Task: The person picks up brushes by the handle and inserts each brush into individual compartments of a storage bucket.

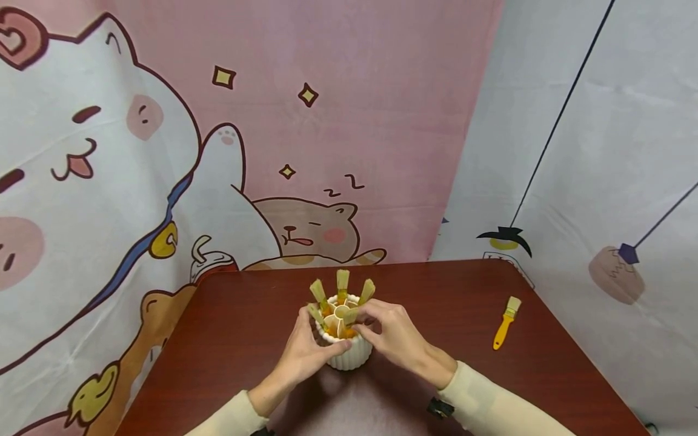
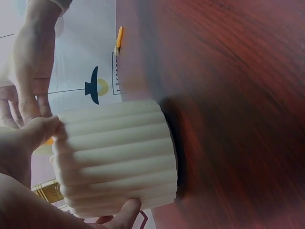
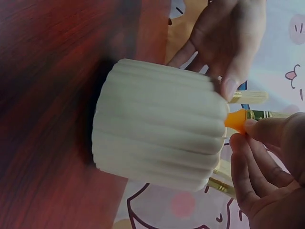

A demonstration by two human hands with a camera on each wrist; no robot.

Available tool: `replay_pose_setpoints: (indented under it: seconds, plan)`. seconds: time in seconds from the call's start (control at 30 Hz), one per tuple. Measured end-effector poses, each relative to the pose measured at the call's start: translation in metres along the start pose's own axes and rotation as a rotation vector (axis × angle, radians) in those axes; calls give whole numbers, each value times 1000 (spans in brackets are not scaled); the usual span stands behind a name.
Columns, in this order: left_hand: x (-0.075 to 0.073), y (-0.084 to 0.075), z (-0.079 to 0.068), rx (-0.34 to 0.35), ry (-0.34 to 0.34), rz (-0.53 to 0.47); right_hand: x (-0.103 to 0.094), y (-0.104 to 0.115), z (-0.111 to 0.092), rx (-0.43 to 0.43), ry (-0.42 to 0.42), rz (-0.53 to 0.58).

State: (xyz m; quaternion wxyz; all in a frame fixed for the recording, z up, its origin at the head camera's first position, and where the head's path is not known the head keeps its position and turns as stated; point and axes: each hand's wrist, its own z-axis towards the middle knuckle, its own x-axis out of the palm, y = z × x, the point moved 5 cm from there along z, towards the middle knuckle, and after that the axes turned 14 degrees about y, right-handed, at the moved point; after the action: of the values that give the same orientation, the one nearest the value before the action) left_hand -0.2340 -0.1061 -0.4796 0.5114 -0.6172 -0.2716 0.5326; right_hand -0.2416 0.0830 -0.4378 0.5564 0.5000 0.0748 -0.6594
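A white ribbed holder with round compartments stands upright on the table, with several paintbrushes in it, bristles up. My left hand grips its left side, thumb on the near rim; in the left wrist view the fingertips curl along the ribbed wall. At the rim's right side, my right hand pinches a paintbrush just below its metal band, as the right wrist view shows. That brush's orange handle goes down into the holder, so its lower end is hidden.
One loose paintbrush with a yellow handle lies on the right part of the dark red-brown table. Behind the table hangs a pink and white cloth with cartoon animals.
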Motion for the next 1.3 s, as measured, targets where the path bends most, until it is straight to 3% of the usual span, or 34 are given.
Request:
replay_pose_setpoints:
  seconds: [0.27, 0.5, 0.73, 1.0, 1.13, 1.3]
  plan:
    - [-4, -25, -8, 10, 77, -43, 8, -2, -2, -60, 39, -62]
    - [-5, -26, -9, 12, 85, -41, 10, 3, -4, -72, 75, -176]
    - [-4, -26, -9, 12, 88, -50, 8, 9, -7, -66, 100, -193]
    - [-3, -6, -1, -7, 80, -58, -4, 12, -12, -23, 73, -181]
    - [-2, 8, 3, -20, 109, -81, -12, 10, -19, -20, 47, -185]
    - [-1, 13, 6, -17, 148, -136, -23, 5, -29, -12, 21, -197]
